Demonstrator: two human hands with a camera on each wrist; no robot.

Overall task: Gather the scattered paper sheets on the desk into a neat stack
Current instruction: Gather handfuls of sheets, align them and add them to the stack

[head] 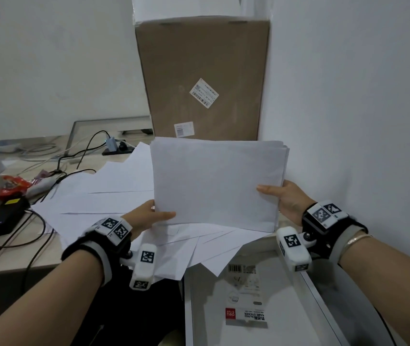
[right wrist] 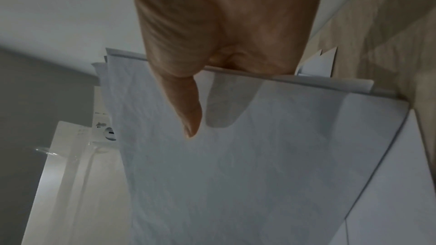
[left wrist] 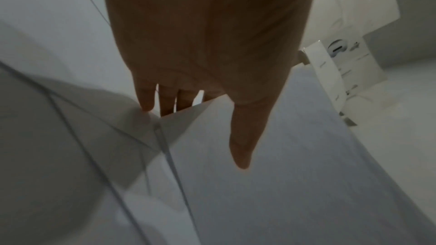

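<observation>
A bundle of white paper sheets (head: 217, 183) is held up off the desk, tilted toward me, in front of a brown box. My left hand (head: 149, 217) pinches its lower left corner, thumb on the front and fingers behind. My right hand (head: 280, 197) pinches the right edge the same way. In the left wrist view the thumb lies on the bundle (left wrist: 271, 183); in the right wrist view the thumb presses the top sheet (right wrist: 247, 165). More loose sheets (head: 104, 193) lie fanned on the desk (head: 12, 255) under and left of the bundle.
A tall cardboard box (head: 204, 78) stands behind the bundle against the wall. Cables, a black power brick (head: 2, 216) and a red packet (head: 12, 186) lie at the left. A white tray with a label (head: 249, 303) sits at the near right.
</observation>
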